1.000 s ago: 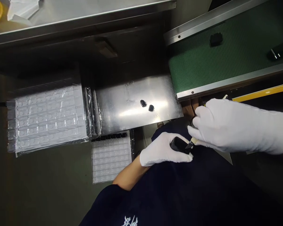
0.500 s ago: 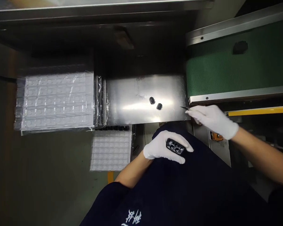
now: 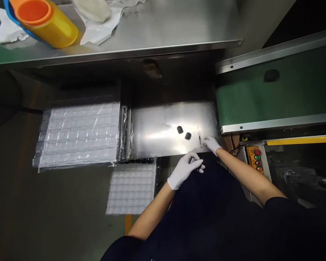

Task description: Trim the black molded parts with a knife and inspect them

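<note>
Craft knife [image 3: 199, 137] lies on the steel plate [image 3: 157, 136], just beside the gloved right hand [image 3: 212, 145], which is open and empty, its fingers loosely extended. Gloved left hand [image 3: 183, 170] curls closed around a small dark piece [image 3: 192, 160], mostly hidden by its fingers, at the plate's near edge.

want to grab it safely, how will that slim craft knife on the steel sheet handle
The slim craft knife looks light and stiff, but hard to pinch off the flat steel sheet. On that smooth surface it would likely slide if pushed.
</note>
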The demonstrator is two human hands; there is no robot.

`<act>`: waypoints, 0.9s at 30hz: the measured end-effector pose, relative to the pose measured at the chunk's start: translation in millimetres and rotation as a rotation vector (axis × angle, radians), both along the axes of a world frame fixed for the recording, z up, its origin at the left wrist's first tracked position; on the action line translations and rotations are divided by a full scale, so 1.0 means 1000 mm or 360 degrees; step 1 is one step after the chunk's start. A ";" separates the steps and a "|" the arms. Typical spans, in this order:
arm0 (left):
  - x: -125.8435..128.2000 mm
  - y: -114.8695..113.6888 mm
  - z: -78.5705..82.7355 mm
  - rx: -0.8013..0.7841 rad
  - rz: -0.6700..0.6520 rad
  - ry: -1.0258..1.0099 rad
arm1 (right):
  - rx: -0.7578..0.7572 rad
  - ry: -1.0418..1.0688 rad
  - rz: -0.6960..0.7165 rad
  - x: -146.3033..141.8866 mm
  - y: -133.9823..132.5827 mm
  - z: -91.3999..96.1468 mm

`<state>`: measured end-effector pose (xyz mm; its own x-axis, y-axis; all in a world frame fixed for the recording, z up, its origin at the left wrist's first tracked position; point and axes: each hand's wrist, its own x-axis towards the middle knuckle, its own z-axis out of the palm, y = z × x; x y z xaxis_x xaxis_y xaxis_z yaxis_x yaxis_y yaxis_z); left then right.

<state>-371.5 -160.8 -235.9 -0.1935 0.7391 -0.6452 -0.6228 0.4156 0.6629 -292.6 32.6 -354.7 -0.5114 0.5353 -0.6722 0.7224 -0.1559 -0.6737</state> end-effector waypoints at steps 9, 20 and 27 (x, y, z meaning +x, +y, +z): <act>0.019 0.047 -0.036 0.0152 -0.0407 0.0198 | 0.0502 0.0423 0.0532 0.082 -0.045 0.092; 0.012 0.254 0.037 0.0372 -0.1497 0.2200 | 0.0516 0.0134 -0.0528 0.239 -0.049 0.117; 0.030 0.441 0.074 0.0542 -0.1588 0.2895 | 0.0363 0.0108 -0.1043 0.321 -0.098 0.083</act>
